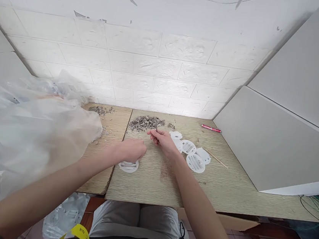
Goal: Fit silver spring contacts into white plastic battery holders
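My left hand (134, 150) is closed, its fingers curled down over the table beside a round white plastic piece (128, 167) with slots. Whatever those fingers hold is hidden. To its right, my right hand (164, 142) pinches a thin dark piece (156, 129), too small to name surely. Just beyond both hands lies a heap of small silvery metal parts (146, 123). Several more round white slotted pieces (196, 163) overlap one another to the right of my right hand.
A large translucent plastic bag (31, 131) bulges over the table's left side, near scattered metal parts (100, 110). A thin wooden stick (216, 158) and a red pen (211, 128) lie at the right. White panels (283, 149) and a brick-patterned wall (154, 65) enclose the table.
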### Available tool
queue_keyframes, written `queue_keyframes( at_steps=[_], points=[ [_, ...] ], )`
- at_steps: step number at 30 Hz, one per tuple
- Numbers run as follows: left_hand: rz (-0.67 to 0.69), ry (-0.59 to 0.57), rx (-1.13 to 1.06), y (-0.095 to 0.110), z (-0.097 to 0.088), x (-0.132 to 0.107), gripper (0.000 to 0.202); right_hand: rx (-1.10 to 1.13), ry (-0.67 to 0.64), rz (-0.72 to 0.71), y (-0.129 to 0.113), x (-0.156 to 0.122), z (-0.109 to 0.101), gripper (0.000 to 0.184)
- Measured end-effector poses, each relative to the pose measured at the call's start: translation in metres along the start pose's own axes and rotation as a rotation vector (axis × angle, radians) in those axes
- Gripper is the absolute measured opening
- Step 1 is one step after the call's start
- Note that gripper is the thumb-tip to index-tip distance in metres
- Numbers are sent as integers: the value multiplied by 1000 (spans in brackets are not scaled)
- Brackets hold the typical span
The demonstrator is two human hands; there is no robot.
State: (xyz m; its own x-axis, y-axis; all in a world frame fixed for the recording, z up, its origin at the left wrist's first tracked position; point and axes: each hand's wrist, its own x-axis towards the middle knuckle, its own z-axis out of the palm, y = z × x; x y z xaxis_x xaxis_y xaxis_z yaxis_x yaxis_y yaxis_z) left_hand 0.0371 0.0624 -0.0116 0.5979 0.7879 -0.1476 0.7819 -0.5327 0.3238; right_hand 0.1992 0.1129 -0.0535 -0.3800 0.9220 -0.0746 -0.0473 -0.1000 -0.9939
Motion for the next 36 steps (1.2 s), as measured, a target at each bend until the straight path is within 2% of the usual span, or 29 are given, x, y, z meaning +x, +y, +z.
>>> queue_keyframes(
  at_steps=[3,9,13,16,20,22,25,28,30,32,36],
  points=[
    [-33,-50,127,7,1,-4,29,1,-1,1,0,-1,0,35],
    [-37,38,276,6,15,-26,27,-9,2,13,-2,-2,3,36],
    [-8,60,287,0,27,-35,25,-12,6,23,-1,-2,4,39],
    [10,131,155,-8,28,-36,25,11,-18,10,-3,-3,2,41],
    [27,224,-296,-24,22,-35,22,49,-30,-63,-7,-2,-3,45],
    [80,345,-497,-31,19,-29,18,-18,65,-150,-5,0,-2,50],
    [178,669,-639,-40,18,-9,14,-238,243,-341,1,2,2,55],
    [196,1062,-563,-46,22,13,9,-402,265,-538,5,2,7,51],
    [191,1250,-455,-47,26,23,5,-489,240,-675,4,1,8,46],
    [209,1337,-381,-48,29,26,1,-587,214,-804,3,-1,8,40],
    [237,1327,-322,-49,32,18,3,-688,175,-920,3,-2,5,32]
  ],
)
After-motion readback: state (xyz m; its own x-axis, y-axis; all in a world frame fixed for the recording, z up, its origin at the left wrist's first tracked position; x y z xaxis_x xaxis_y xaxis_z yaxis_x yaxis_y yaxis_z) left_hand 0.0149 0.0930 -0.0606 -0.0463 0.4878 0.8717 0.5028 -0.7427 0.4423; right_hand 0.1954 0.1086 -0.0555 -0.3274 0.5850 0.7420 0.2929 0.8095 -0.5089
